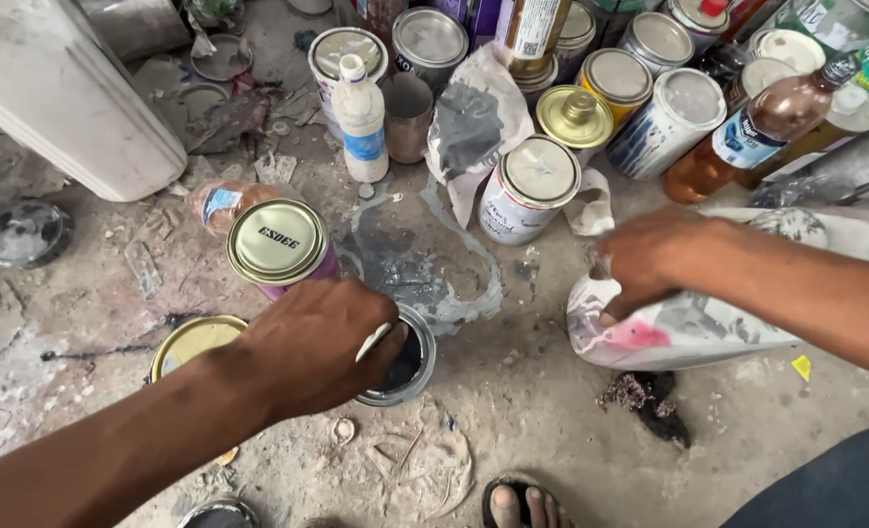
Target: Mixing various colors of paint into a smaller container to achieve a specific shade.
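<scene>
The left hand (312, 347) lies over an open tin (403, 364) on the floor (552, 411), fingers curled on its near rim; dark paint shows inside. Whether the fingers truly clamp the rim cannot be told, since the hand hides most of the tin. The right hand (645, 262) is closed on the top of a paint-stained white bag (679, 328) that lies on the floor to the right, smeared with pink and grey; what it holds is hidden. The two hands are well apart.

Just behind the left hand stands a closed can (280, 246) with a gold lid and purple wall. A loose gold lid (192, 342) lies flat to the left of the wrist. A grey spill (424, 264) spreads across the floor between the open tin and a closed white can (530, 191).

Further back stands a white plastic bottle (361, 119), capped, beside an open metal cup (407, 117). A gold screw-top can (573, 117) and a crowd of closed tins fill the far edge. A brown bottle (757, 132) lies tilted at the far right, amber liquid inside. A large white tub (72, 98) lies at the far left corner. A dark rag (649, 401) lies just below the bag, and a sandalled foot (522, 504) shows at the near edge.
</scene>
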